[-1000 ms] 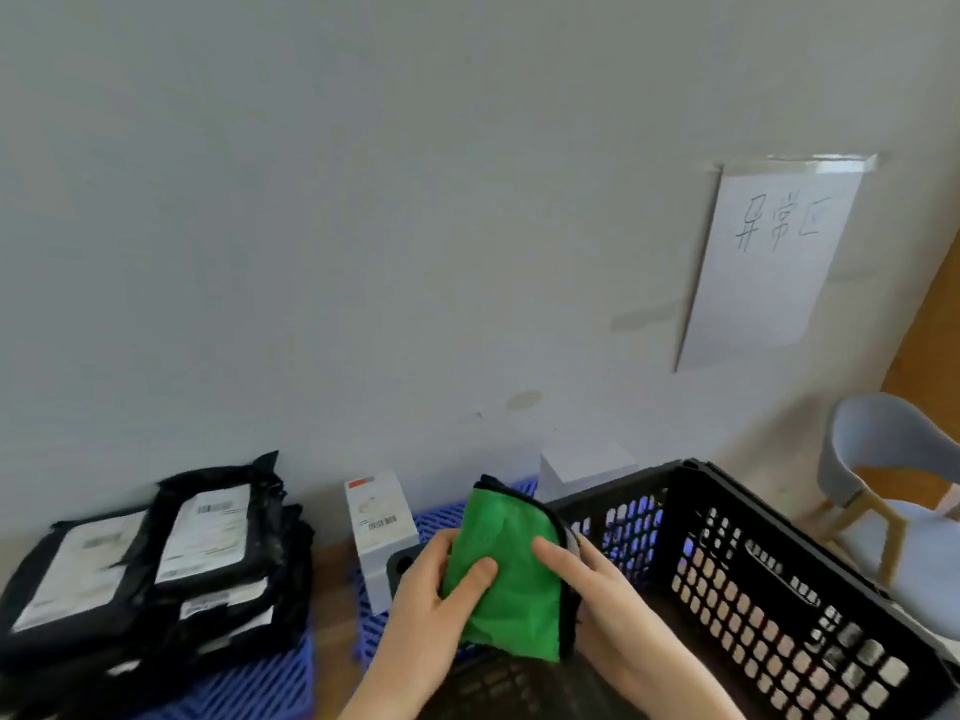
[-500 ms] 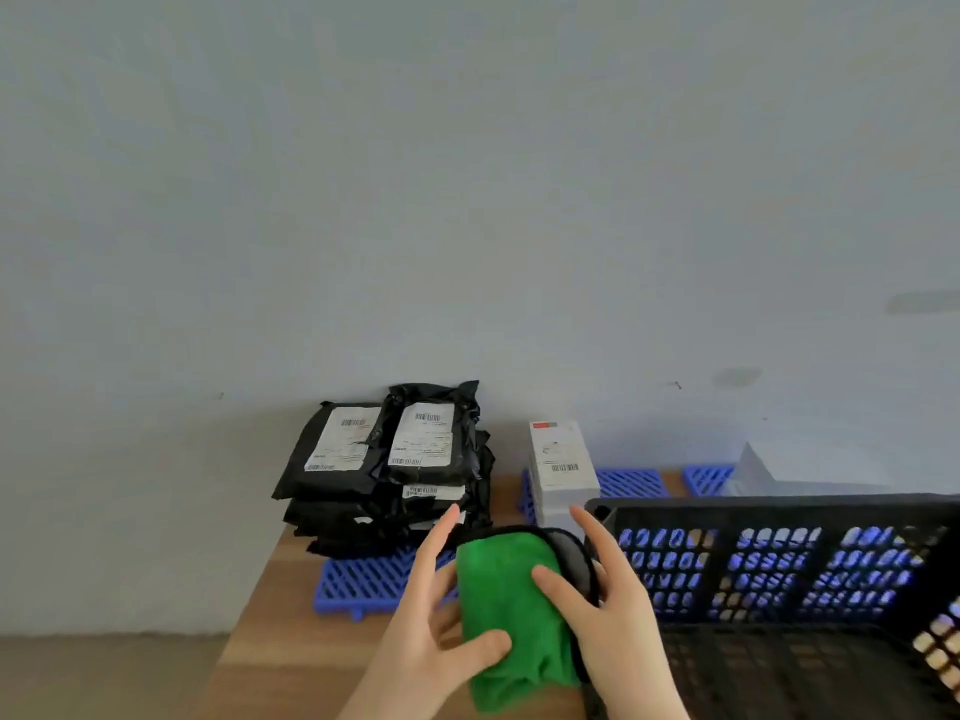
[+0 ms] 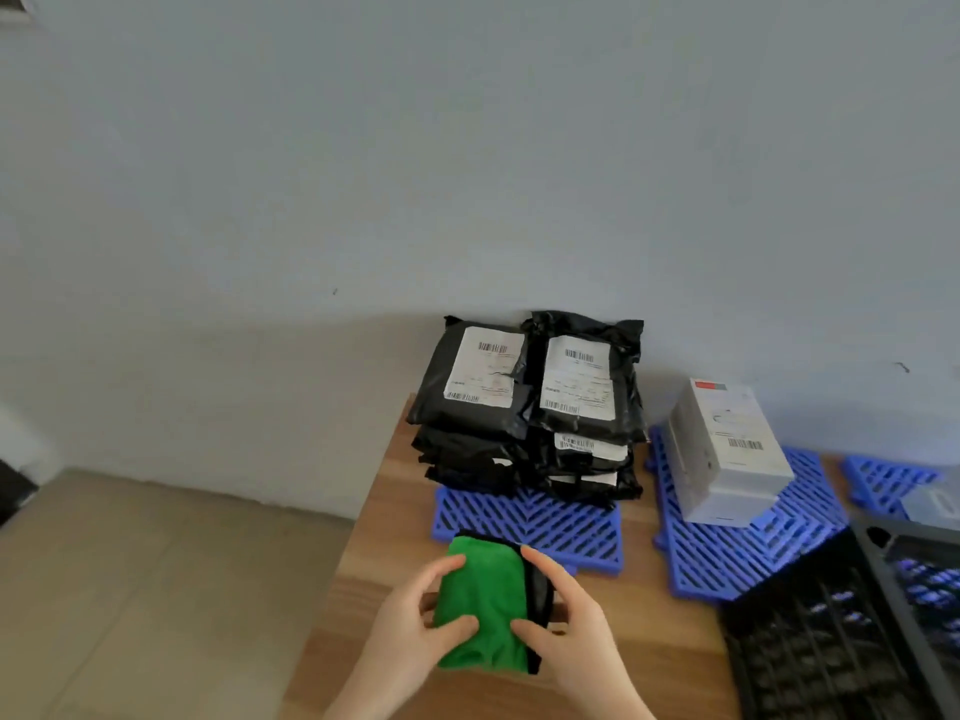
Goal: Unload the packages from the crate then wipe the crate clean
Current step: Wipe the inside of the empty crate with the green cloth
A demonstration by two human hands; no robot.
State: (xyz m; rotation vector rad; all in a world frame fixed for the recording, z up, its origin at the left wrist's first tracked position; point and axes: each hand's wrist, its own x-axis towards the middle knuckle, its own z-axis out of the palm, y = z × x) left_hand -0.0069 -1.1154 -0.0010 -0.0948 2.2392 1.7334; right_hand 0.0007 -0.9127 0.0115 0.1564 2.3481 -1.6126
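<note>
Left hand [image 3: 410,636] and right hand [image 3: 576,628] side by side, fingers curled, thumbs inward.

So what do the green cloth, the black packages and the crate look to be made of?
Green cloth: soft, matte fabric, likely microfibre; it folds limply. Black packages: glossy plastic film, wrinkled, with paper labels. Crate: rigid black plastic, moulded lattice.

Black packages [image 3: 530,402] stacked on table; black crate [image 3: 841,631] at right

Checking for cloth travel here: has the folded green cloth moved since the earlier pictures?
Yes. The folded green cloth has moved left, away from the black plastic crate, and is now over the wooden table's left part, near the blue grid mat.
</note>
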